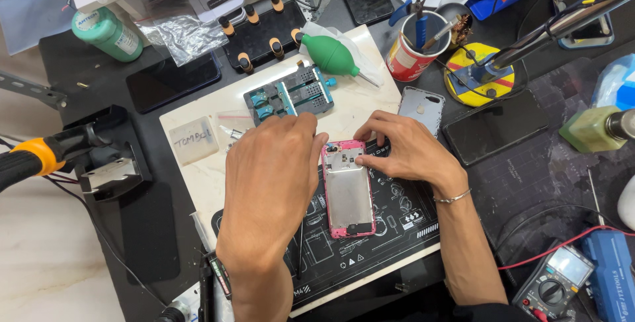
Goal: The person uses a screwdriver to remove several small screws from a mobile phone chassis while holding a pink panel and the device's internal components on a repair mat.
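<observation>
A pink-framed phone chassis [348,193] with a bare silver metal plate lies face down on a black printed work mat [370,242]. My left hand [270,186] rests beside its left edge, fingers curled near the top left corner. My right hand [405,150] presses its fingertips on the chassis top, near the right edge. What my fingertips pinch is too small to tell. A thin bracelet circles my right wrist.
A blue-jawed metal holder [291,93] and a green rubber air blower [332,55] lie behind the hands. A red cup of tools [415,50], a silver phone back cover [421,108], dark phones [495,127], a green bottle [108,33] and a multimeter [554,280] surround the mat.
</observation>
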